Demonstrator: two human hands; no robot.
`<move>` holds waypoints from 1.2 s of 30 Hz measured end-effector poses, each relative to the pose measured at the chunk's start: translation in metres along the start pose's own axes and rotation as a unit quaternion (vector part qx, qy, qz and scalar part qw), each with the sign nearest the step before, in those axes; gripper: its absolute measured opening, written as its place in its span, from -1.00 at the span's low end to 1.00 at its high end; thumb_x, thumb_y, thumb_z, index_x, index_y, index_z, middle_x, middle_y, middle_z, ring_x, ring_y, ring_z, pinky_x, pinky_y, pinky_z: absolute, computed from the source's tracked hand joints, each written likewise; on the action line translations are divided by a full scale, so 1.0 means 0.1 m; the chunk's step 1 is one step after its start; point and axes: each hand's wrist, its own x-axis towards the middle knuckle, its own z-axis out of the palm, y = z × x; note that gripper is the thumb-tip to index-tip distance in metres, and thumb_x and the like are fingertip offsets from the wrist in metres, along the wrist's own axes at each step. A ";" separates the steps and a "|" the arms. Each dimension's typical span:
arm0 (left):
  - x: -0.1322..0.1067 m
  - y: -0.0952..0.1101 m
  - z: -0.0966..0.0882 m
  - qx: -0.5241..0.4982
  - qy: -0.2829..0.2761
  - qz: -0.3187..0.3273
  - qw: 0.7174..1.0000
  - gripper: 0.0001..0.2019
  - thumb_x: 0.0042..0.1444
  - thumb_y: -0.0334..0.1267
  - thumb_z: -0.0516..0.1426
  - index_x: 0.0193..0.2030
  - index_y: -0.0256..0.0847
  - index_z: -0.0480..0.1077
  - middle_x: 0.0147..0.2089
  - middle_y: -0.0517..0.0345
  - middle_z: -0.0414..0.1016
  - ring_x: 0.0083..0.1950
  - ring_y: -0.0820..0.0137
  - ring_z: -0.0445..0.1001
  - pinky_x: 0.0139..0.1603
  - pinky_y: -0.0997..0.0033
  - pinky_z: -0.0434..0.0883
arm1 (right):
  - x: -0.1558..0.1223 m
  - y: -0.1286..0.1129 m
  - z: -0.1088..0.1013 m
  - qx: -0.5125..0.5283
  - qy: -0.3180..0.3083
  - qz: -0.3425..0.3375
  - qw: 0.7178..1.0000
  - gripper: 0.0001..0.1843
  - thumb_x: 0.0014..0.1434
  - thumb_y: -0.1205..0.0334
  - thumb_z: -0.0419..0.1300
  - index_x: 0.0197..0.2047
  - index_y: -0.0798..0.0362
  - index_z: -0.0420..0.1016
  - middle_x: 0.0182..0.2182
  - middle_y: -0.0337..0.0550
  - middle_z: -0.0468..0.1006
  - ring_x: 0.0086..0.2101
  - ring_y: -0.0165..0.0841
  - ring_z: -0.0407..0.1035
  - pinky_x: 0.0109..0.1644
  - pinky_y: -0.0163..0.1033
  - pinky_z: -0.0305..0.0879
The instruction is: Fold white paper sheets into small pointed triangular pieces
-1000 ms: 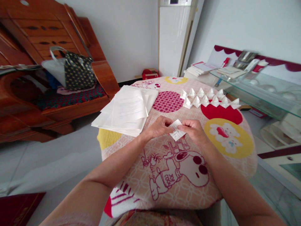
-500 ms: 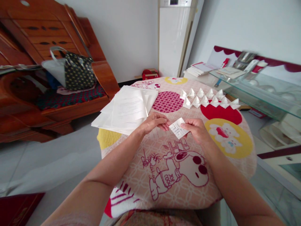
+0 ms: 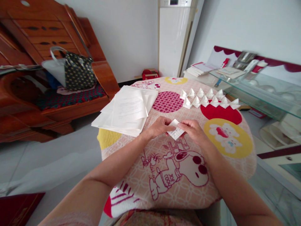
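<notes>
A small folded paper square point(image 3: 176, 133), white with printed text, is held over the table with one corner pointing toward me. My left hand point(image 3: 161, 127) pinches its left corner, thumb on top. On the opposite corner my right hand point(image 3: 191, 128) grips it the same way, with the fingers hidden beneath. Beyond my right hand, several folded white paper pieces point(image 3: 205, 101) with pointed tips stand in two rows. To the left of my hands lies a loose stack of white paper sheets point(image 3: 129, 108), the top one printed.
A patterned cloth point(image 3: 178, 185) with cartoon figures covers the round table. On the right stands a glass-topped cabinet point(image 3: 265, 91) close to the table's edge. A wooden bench point(image 3: 98, 75) with bags point(image 3: 78, 70) on it is at the left.
My left hand has moved right and taken hold of the paper square's left corner. The square and my right hand have shifted slightly left.
</notes>
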 end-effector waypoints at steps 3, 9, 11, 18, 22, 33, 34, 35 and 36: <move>-0.01 0.02 -0.02 0.005 0.027 0.002 1.000 -0.89 0.00 -0.33 0.28 -0.37 -0.36 0.57 -0.49 0.19 0.51 -0.53 0.56 0.40 -0.55 0.61 0.32 | -0.01 -0.03 -0.04 0.003 -0.010 0.011 1.000 -0.60 0.06 -0.11 0.38 -0.41 0.11 0.62 -0.54 -0.12 0.61 -0.54 -0.37 0.46 -0.50 -0.32 0.39; -0.01 0.02 -0.02 0.000 0.002 0.012 1.000 -0.78 -0.02 -0.21 0.35 -0.31 -0.36 0.58 -0.44 0.17 0.53 -0.48 0.54 0.42 -0.53 0.60 0.33 | -0.05 -0.06 -0.05 -0.004 -0.007 0.003 1.000 -0.64 0.05 -0.01 0.37 -0.57 0.08 0.50 -0.67 -0.18 0.52 -0.64 -0.43 0.36 -0.56 -0.34 0.30; -0.02 0.02 -0.01 -0.009 -0.014 0.019 1.000 -0.75 -0.02 -0.17 0.37 -0.32 -0.35 0.58 -0.45 0.17 0.53 -0.49 0.55 0.42 -0.53 0.60 0.32 | -0.06 -0.08 -0.02 0.000 0.003 -0.002 1.000 -0.66 0.04 0.02 0.36 -0.59 0.06 0.47 -0.69 -0.21 0.49 -0.67 -0.44 0.33 -0.58 -0.35 0.26; -0.03 0.02 0.01 -0.040 -0.025 0.035 0.998 -0.75 -0.01 -0.15 0.37 -0.39 -0.36 0.56 -0.55 0.24 0.43 -0.56 0.60 0.30 -0.57 0.60 0.22 | -0.08 -0.14 -0.01 -0.009 -0.018 -0.005 1.000 -0.62 0.06 -0.03 0.37 -0.59 0.05 0.48 -0.67 -0.19 0.52 -0.66 -0.43 0.35 -0.58 -0.34 0.28; -0.02 0.01 0.01 -0.056 -0.038 0.030 0.997 -0.74 -0.05 -0.15 0.40 -0.39 -0.35 0.57 -0.54 0.24 0.45 -0.57 0.60 0.30 -0.58 0.60 0.25 | -0.11 -0.15 -0.08 -0.051 -0.031 -0.014 0.998 -0.54 0.10 -0.10 0.36 -0.63 0.04 0.47 -0.70 -0.20 0.49 -0.67 -0.44 0.33 -0.58 -0.35 0.25; -0.04 0.06 -0.05 -0.023 -0.018 0.013 0.999 -0.65 -0.06 -0.09 0.44 -0.31 -0.37 0.61 -0.49 0.16 0.55 -0.54 0.56 0.41 -0.58 0.63 0.36 | -0.07 -0.12 -0.06 -0.021 -0.015 -0.015 1.000 -0.55 0.07 -0.13 0.36 -0.62 0.04 0.50 -0.67 -0.18 0.53 -0.64 -0.40 0.39 -0.54 -0.32 0.34; -0.03 0.05 -0.05 -0.024 -0.010 0.009 1.000 -0.66 -0.04 -0.08 0.43 -0.32 -0.38 0.60 -0.49 0.15 0.56 -0.54 0.56 0.42 -0.57 0.62 0.38 | -0.07 -0.11 -0.07 -0.018 -0.007 -0.019 1.000 -0.55 0.07 -0.12 0.36 -0.63 0.04 0.48 -0.68 -0.19 0.51 -0.65 -0.41 0.37 -0.55 -0.32 0.33; -0.02 0.03 -0.06 -0.028 -0.005 0.007 1.000 -0.66 -0.01 -0.08 0.42 -0.34 -0.38 0.60 -0.48 0.13 0.56 -0.54 0.55 0.44 -0.56 0.61 0.41 | -0.06 -0.10 -0.07 -0.012 0.002 -0.021 1.000 -0.56 0.06 -0.10 0.36 -0.63 0.04 0.47 -0.69 -0.20 0.50 -0.66 -0.42 0.35 -0.56 -0.33 0.32; -0.01 0.02 -0.07 -0.032 -0.005 0.003 0.999 -0.67 0.03 -0.07 0.40 -0.35 -0.39 0.59 -0.48 0.11 0.57 -0.53 0.54 0.46 -0.53 0.60 0.43 | -0.06 -0.10 -0.07 -0.006 0.010 -0.022 1.000 -0.58 0.06 -0.08 0.35 -0.63 0.04 0.47 -0.69 -0.21 0.49 -0.67 -0.43 0.34 -0.57 -0.33 0.31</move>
